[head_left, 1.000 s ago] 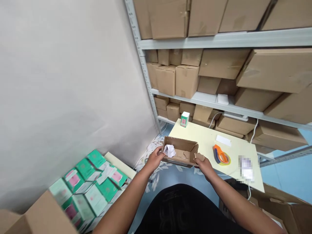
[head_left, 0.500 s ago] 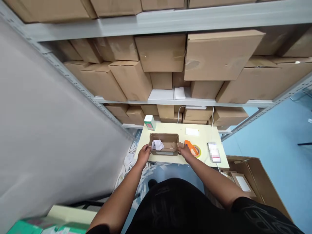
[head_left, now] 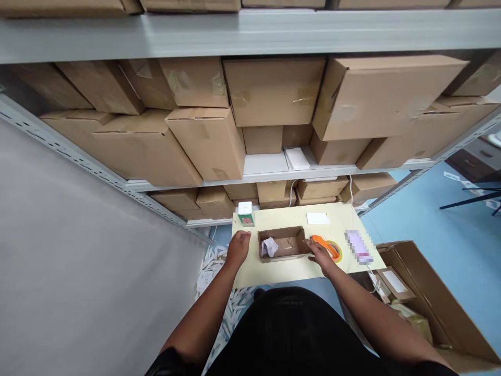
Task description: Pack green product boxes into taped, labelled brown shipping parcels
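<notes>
A small open cardboard box (head_left: 284, 254) lies on the pale yellow table. Inside, toward its left end, is a crumpled whitish piece (head_left: 269, 247); what it is made of I cannot tell. My left hand (head_left: 238, 249) is just left of the box, apart from it, fingers closed together with nothing showing in them. At the box's right end, my right hand (head_left: 321, 257) has its fingers apart, the tips at or against the end wall. Right beside that hand lie an orange tape dispenser (head_left: 325, 245) and a yellow tape roll (head_left: 338, 253).
On the table (head_left: 274, 272) stand a white-and-green box (head_left: 246, 214), a white card (head_left: 318, 218) and a blurred-out flat item (head_left: 358, 246). Shelves of cartons (head_left: 274, 91) rise behind. A large open carton (head_left: 442, 292) stands at right; paper strips (head_left: 230, 313) litter the floor.
My left hand has let go of the box's left end and moved away from it. My right hand's fingers have loosened at the right end. The view has shifted.
</notes>
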### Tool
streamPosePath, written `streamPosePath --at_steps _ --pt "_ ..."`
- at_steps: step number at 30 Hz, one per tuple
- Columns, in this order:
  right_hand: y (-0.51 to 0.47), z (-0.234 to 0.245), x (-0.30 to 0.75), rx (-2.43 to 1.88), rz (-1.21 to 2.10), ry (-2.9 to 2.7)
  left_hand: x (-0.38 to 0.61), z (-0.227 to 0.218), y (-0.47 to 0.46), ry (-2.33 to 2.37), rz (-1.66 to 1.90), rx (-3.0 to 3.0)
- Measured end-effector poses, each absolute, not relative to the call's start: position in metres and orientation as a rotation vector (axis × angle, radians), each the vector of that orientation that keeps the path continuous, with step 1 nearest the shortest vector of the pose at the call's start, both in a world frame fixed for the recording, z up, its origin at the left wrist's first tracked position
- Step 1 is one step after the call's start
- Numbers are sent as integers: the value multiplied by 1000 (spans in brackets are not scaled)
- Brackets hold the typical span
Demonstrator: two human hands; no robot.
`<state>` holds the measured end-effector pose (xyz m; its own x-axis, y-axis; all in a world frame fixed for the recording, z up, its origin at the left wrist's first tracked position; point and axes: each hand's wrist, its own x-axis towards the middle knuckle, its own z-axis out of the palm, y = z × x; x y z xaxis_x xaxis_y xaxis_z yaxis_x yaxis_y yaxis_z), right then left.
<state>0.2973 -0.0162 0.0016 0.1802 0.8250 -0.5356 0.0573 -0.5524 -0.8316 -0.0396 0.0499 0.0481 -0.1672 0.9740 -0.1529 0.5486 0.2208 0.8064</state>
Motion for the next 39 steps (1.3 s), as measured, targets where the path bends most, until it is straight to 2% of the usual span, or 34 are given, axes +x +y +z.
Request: streamPosePath --at_steps 4,10,14,19,22,24,27,29,34,39 --pt "-41 7 299 -1854 1259 -730 -45 71 122 2087 762 1788" --pt "-72 12 312 -2020 1143 -750 -18 59 189 2174 307 1688" --pt "-79 21 322 -2016 1116 -831 -29 53 199 2183 408 1612" --pt "-61 50 327 -1974 1052 -969 -61 77 178 2163 777 1273" --pt "-34 75 316 -1833 1092 -1055 -56 100 141 1867 1095 1119" --pt "-13 90 303 -1709 1164 -1085 -39 112 111 1622 1173 1038" --pt "11 104 285 -1591 1331 -1121 -7 118 70 1459 1112 969" --pt "17 103 278 -1671 1346 -1196 8 114 49 1469 1043 987" --pt "13 82 281 -1966 1105 -1473 14 86 24 1659 813 1330" --pt "17 59 281 -2147 1022 -1661 9 61 29 1806 645 1714"
